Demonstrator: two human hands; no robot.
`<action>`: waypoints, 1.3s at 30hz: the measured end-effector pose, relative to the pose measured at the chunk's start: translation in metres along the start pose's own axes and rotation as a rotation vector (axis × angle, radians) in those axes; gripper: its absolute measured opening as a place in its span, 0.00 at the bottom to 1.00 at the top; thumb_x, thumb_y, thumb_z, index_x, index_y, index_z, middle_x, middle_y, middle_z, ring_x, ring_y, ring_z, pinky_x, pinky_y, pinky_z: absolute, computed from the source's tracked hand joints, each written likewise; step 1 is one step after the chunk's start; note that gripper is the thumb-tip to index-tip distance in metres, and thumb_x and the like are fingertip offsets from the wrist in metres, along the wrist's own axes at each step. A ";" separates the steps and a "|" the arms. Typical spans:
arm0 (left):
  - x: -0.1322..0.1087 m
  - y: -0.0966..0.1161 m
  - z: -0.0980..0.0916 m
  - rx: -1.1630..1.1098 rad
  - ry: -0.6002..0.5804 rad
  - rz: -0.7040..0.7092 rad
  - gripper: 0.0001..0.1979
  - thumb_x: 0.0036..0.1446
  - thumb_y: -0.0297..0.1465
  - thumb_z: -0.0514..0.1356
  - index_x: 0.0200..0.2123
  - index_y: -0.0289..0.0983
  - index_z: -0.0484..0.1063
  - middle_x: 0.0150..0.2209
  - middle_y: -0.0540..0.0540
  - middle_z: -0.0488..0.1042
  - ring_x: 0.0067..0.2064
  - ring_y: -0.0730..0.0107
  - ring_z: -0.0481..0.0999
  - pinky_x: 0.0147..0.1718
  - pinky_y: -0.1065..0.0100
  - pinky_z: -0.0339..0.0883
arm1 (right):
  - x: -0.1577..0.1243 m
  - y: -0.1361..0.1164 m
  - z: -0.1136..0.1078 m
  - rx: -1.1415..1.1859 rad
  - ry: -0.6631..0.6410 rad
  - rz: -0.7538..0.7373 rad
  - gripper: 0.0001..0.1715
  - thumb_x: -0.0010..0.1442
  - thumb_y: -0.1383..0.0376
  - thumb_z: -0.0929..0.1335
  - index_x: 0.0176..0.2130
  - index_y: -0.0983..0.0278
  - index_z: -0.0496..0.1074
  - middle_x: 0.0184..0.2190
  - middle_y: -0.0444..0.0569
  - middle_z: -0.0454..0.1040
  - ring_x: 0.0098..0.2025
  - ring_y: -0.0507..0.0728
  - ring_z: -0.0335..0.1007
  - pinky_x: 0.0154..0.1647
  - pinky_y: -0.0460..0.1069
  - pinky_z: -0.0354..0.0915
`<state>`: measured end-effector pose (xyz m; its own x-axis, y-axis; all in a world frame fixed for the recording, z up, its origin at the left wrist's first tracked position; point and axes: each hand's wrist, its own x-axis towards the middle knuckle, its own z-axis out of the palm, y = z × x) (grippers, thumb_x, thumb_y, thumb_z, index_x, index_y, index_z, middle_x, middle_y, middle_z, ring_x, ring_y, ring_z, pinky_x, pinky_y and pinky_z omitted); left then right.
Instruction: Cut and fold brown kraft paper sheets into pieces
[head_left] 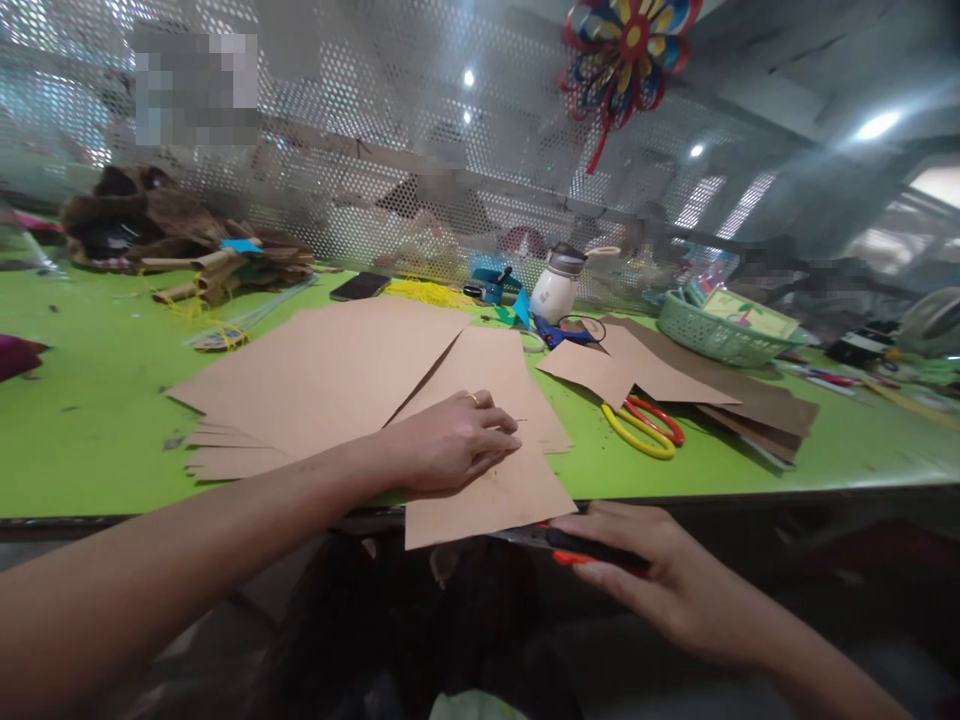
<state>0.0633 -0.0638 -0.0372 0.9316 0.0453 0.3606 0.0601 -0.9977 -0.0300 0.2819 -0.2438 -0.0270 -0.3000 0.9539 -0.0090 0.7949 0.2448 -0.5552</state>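
My left hand (461, 440) presses on a brown paper sheet (491, 510), its fingers bent and held together, the thumb hidden. That sheet's near end juts past the table's front edge. My right hand (660, 570) is closed around a pliers-like hand tool (592, 550) with black and red-orange grips. The tool's metal front end meets the underside of the sheet's near edge; its exact kind is unclear. Left of my left hand lies a fanned stack of larger brown paper sheets (322, 350). Scissors with yellow and red handles (645, 430) lie partly under other paper pieces on the right.
On the green table (90, 420) are a phone (360, 286), yellow string (427, 292), a white bottle (555, 285), a blue glue gun (562, 332) and a green basket (720, 335). Brown rolled pieces (217, 270) lie back left. A mesh screen (337, 130) stands behind, with people beyond.
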 end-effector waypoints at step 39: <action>0.000 0.000 0.001 0.001 0.014 -0.010 0.15 0.67 0.31 0.50 0.45 0.37 0.75 0.49 0.41 0.76 0.44 0.60 0.70 0.44 0.59 0.63 | 0.011 -0.026 0.022 0.107 0.004 -0.031 0.19 0.65 0.59 0.64 0.54 0.58 0.72 0.47 0.53 0.77 0.51 0.59 0.72 0.54 0.53 0.66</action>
<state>0.0640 -0.0642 -0.0381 0.9257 0.0545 0.3744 0.0699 -0.9972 -0.0277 0.2468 -0.2434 -0.0307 -0.3217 0.9467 0.0129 0.7242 0.2548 -0.6408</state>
